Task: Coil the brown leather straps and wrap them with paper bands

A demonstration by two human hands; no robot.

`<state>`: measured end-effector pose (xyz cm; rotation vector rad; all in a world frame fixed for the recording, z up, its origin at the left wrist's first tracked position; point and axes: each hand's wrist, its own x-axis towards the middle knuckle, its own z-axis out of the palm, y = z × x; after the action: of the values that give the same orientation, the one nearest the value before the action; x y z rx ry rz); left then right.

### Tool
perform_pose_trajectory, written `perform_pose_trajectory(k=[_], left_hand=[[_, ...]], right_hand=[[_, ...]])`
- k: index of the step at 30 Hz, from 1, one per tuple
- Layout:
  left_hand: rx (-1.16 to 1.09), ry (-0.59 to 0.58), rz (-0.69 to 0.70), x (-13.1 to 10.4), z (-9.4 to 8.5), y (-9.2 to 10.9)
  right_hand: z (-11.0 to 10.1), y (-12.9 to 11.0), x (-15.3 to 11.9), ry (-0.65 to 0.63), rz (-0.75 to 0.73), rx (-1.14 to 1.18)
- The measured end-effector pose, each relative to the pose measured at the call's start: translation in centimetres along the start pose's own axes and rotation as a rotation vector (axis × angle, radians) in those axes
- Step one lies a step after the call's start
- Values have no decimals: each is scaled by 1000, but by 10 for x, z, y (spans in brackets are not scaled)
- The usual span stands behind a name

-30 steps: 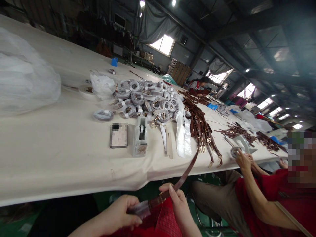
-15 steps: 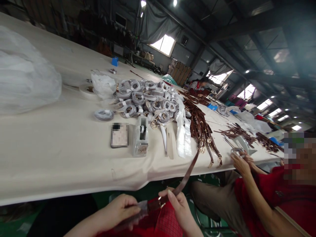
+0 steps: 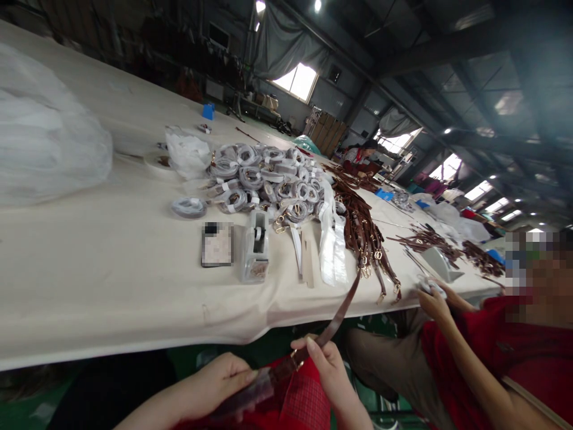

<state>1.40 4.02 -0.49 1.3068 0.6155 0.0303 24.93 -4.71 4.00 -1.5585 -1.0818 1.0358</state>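
A brown leather strap [image 3: 341, 316] runs from the heap of brown straps [image 3: 358, 218] over the table's front edge and down to my hands. Fingers and thumb of my right hand [image 3: 329, 364] pinch it just beside a gold buckle [image 3: 297, 358]. My left hand [image 3: 230, 379] is closed on the strap's other part, which is covered by a clear plastic sleeve [image 3: 253, 394]. Both hands are above my lap, in front of the table.
On the cream table [image 3: 134, 269] lie coiled wrapped straps [image 3: 268, 179], a tape dispenser [image 3: 256, 248], a phone-like object [image 3: 217, 245], white plastic strips [image 3: 332, 245] and a large plastic bag [image 3: 49, 131]. A person in red [image 3: 474, 346] works at the right.
My hands, the buckle and the sleeved part of the strap have shifted slightly. At the right, the other person's hands have moved a little with a coiled item.
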Motion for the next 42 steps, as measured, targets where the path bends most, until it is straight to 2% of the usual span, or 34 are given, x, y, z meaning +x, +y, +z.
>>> perform_pose_trajectory(k=[8, 17, 23, 26, 29, 31, 33, 34, 37, 39, 42], left_hand=[[-35, 44, 97, 5, -1, -3], [89, 110, 148, 10, 1, 6], [23, 102, 136, 13, 4, -1], [27, 247, 90, 16, 8, -3], [200, 470, 128, 17, 10, -5], [327, 592, 163, 16, 9, -5], [379, 640, 170, 14, 7, -2], [369, 610, 170, 13, 7, 1], [220, 411, 167, 11, 5, 10], [120, 318, 165, 10, 5, 14], [40, 238, 146, 10, 6, 13]], right_hand=[[3, 7, 1, 39, 55, 13], [29, 10, 2, -25, 31, 16], [33, 14, 6, 73, 74, -22], [40, 19, 9, 152, 97, 4], [50, 26, 12, 204, 118, 72], [53, 31, 14, 213, 140, 110], [52, 32, 14, 180, 126, 120], [50, 31, 13, 152, 99, 121], [41, 23, 9, 13, -9, 112], [36, 16, 5, -66, -66, 70], [32, 7, 0, -84, -163, -51]])
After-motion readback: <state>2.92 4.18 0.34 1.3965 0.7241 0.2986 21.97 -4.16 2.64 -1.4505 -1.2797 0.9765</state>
